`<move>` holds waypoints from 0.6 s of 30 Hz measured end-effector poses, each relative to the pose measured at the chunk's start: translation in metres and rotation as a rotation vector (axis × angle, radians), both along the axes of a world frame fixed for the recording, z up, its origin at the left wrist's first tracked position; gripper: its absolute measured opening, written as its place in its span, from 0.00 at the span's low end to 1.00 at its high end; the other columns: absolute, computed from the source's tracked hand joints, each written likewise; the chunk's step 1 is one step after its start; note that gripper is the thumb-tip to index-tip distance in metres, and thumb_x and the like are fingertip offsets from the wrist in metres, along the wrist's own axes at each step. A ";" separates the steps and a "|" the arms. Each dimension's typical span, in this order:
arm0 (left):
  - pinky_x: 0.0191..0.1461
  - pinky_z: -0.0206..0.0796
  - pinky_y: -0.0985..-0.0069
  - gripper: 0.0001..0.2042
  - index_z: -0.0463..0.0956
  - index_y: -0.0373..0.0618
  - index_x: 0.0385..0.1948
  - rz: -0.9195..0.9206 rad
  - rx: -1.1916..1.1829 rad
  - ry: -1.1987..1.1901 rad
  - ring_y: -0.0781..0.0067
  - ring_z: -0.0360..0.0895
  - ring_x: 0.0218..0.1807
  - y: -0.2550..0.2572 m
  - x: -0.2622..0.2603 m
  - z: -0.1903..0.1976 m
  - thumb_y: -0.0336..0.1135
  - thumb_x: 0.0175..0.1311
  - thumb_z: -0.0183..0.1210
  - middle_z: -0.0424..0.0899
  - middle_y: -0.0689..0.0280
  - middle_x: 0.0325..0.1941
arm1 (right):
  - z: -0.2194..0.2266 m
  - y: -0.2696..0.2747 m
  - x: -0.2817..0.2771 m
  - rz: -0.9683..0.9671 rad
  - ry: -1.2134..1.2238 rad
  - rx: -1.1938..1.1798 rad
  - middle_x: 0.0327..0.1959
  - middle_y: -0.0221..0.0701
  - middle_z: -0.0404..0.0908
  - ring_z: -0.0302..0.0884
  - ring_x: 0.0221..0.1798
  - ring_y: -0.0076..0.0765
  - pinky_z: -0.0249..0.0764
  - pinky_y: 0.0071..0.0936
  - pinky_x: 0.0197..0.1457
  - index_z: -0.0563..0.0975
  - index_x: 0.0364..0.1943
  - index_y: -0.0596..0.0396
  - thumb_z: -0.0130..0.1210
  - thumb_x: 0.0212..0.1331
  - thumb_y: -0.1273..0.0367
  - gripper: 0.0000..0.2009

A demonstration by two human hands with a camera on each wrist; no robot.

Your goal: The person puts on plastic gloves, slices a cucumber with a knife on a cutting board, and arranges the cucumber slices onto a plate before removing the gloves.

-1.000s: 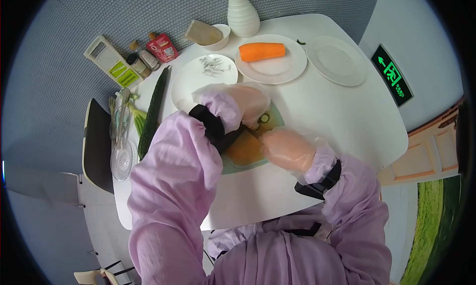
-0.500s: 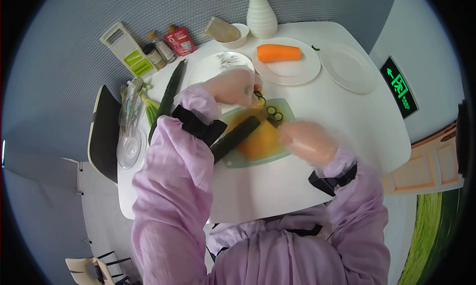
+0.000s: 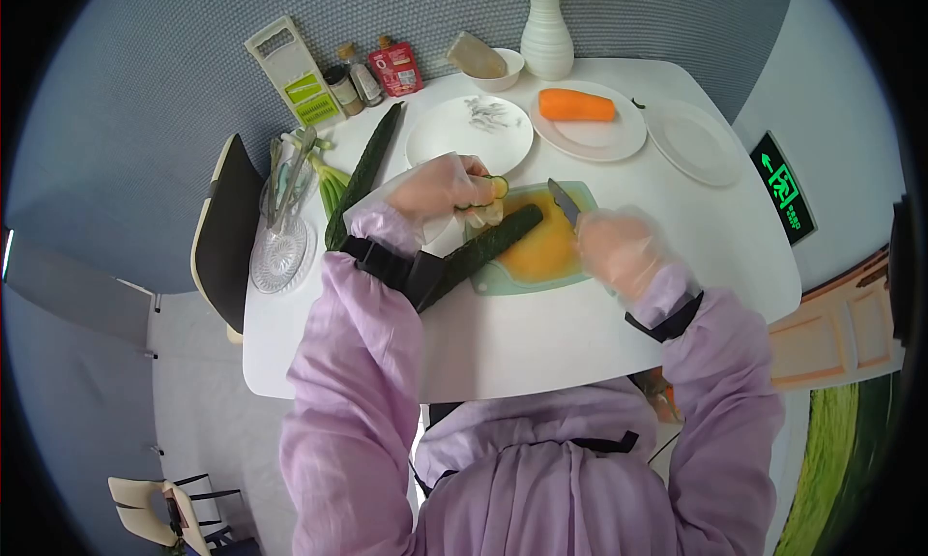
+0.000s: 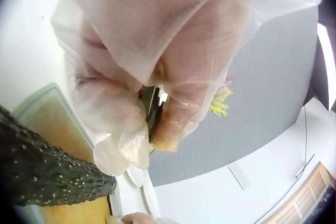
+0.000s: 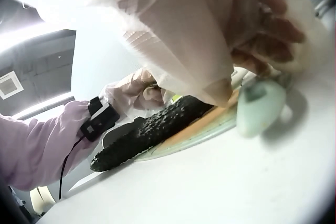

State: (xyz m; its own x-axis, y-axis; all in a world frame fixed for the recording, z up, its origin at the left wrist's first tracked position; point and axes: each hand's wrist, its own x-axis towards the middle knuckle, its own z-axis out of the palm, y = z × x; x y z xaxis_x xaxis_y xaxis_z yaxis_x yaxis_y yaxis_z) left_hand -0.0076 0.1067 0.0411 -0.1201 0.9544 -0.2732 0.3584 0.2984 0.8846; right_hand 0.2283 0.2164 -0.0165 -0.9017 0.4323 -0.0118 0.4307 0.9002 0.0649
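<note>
My left hand (image 3: 440, 187), in a clear plastic glove, pinches several cucumber slices (image 3: 499, 186) above the far left part of the cutting board. In the left wrist view, dark-rimmed slices (image 4: 151, 109) show between thumb and fingers. A cut cucumber (image 3: 491, 244) lies slantwise across the green-edged cutting board (image 3: 487, 283), its cut end toward the right. My gloved right hand (image 3: 619, 254) is at the board's right edge with a knife (image 3: 564, 201), blade pointing away over the board. The knife's pale green handle (image 5: 261, 107) shows under the fingers in the right wrist view.
Behind the board stand a white plate (image 3: 435, 150) with grey shreds, a plate with a peeled carrot (image 3: 576, 104), another plate (image 3: 691, 140) and a vase (image 3: 547, 34). A whole cucumber (image 3: 365, 174), scallions (image 3: 332, 184) and a glass dish (image 3: 280, 256) lie left; a grater (image 3: 295, 73) stands behind.
My left hand has gathered the cucumber slices off the board and drawn them leftward. My right hand has moved slightly right, and the knife blade now shows. The head view has shifted.
</note>
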 end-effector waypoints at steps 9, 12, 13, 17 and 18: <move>0.33 0.63 0.86 0.10 0.70 0.38 0.36 0.073 0.059 -0.397 0.84 0.70 0.27 0.000 -0.012 -0.011 0.36 0.62 0.55 0.77 0.67 0.29 | 0.061 0.013 -0.030 0.148 0.338 -0.151 0.38 0.39 0.80 0.77 0.39 0.46 0.73 0.37 0.44 0.77 0.36 0.57 0.52 0.56 0.62 0.12; 0.33 0.63 0.85 0.10 0.70 0.38 0.36 0.077 0.090 -0.418 0.84 0.69 0.27 0.003 -0.018 -0.011 0.36 0.63 0.55 0.76 0.68 0.30 | 0.065 0.024 -0.077 0.277 0.612 -0.453 0.31 0.36 0.80 0.78 0.34 0.35 0.74 0.30 0.40 0.76 0.36 0.60 0.53 0.56 0.63 0.13; 0.34 0.63 0.85 0.10 0.70 0.38 0.36 0.091 0.097 -0.432 0.84 0.69 0.27 0.004 -0.021 -0.011 0.36 0.63 0.55 0.75 0.68 0.30 | 0.062 0.032 -0.090 0.287 0.616 -0.450 0.31 0.36 0.80 0.78 0.34 0.35 0.74 0.30 0.40 0.76 0.36 0.60 0.53 0.56 0.63 0.13; 0.34 0.63 0.85 0.10 0.72 0.37 0.38 0.089 0.154 -0.304 0.84 0.69 0.30 0.006 -0.043 -0.009 0.34 0.61 0.55 0.75 0.69 0.32 | 0.059 0.047 -0.136 0.198 0.382 -1.090 0.27 0.31 0.79 0.77 0.29 0.23 0.74 0.22 0.34 0.77 0.35 0.61 0.52 0.55 0.67 0.10; 0.34 0.63 0.85 0.10 0.72 0.37 0.38 0.103 0.156 -0.302 0.84 0.69 0.30 0.007 -0.049 -0.011 0.34 0.61 0.55 0.75 0.69 0.32 | 0.060 0.048 -0.146 0.169 0.369 -1.098 0.26 0.31 0.79 0.77 0.28 0.21 0.74 0.21 0.30 0.77 0.32 0.62 0.51 0.54 0.69 0.09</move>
State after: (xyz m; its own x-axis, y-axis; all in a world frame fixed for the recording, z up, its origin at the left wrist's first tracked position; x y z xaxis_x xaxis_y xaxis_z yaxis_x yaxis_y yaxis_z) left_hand -0.0570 0.1136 0.0300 -0.1537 0.9746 -0.1631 0.0492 0.1724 0.9838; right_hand 0.0824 0.2646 0.0431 -0.9735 0.2266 -0.0298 0.1302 0.4428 -0.8871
